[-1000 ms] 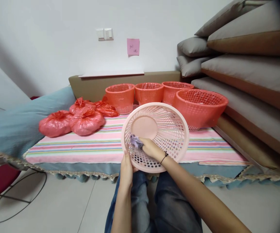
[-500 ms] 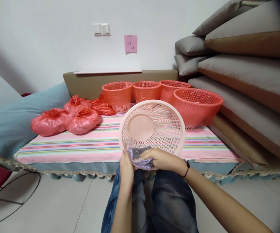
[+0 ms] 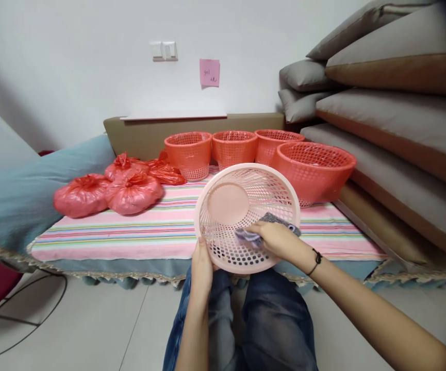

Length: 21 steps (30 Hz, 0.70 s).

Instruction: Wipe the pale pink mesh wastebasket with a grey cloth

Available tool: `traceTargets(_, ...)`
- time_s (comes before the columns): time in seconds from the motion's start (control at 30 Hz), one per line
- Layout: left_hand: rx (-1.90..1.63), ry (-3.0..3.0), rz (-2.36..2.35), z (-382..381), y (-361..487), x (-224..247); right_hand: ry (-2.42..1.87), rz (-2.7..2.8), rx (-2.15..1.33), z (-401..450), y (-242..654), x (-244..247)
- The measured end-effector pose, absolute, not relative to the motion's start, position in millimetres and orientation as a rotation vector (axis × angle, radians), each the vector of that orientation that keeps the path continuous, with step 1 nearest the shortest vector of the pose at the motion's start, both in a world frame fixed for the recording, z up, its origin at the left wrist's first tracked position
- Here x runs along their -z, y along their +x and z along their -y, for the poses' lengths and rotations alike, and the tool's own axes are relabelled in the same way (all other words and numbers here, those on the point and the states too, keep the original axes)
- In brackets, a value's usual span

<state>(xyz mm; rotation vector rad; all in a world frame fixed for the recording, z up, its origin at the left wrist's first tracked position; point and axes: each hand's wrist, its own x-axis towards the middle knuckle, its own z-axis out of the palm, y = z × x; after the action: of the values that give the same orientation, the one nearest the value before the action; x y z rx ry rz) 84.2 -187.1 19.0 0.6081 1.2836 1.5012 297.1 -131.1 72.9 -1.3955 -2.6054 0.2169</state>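
Four red baskets (image 3: 313, 178) stand behind our tilted pale pink basket (image 3: 228, 203), red bags (image 3: 133, 195) left, cushions (image 3: 393, 111) right. Above our knees (image 3: 277, 304), our left hand (image 3: 201, 268) has fingers clamped on its near-left rim; our right hand (image 3: 279, 239) bunches a cloth (image 3: 249, 237) inside.

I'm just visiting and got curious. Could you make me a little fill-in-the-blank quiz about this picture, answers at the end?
1. The left hand grips the pale pink basket by its ____.
2. The right hand holds the cloth, and a dark band circles its ____.
3. Beyond the pale pink basket stand ____ red baskets.
4. A pink note is stuck to the ____.

Missing words: rim; wrist; four; wall.
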Motion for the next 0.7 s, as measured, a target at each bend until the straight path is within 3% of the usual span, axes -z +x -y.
traceTargets(0.2, -1.478, 0.706, -1.292, 188, 87, -18, -1.127, 2.246, -0.57, 112, 236, -48)
traceTargets(0.4, -1.474, 0.668, -1.372, 187, 86, -19, -1.073, 2.479, -0.658, 127, 222, -32)
traceTargets(0.5, -1.427, 0.664, -1.435, 189, 84, -23, -1.148, 2.724, -0.52, 134, 247, -42)
traceTargets(0.7, -1.39, 0.768, -1.445, 189, 83, -22, -1.677, 2.888, 0.115, 143, 281, -54)
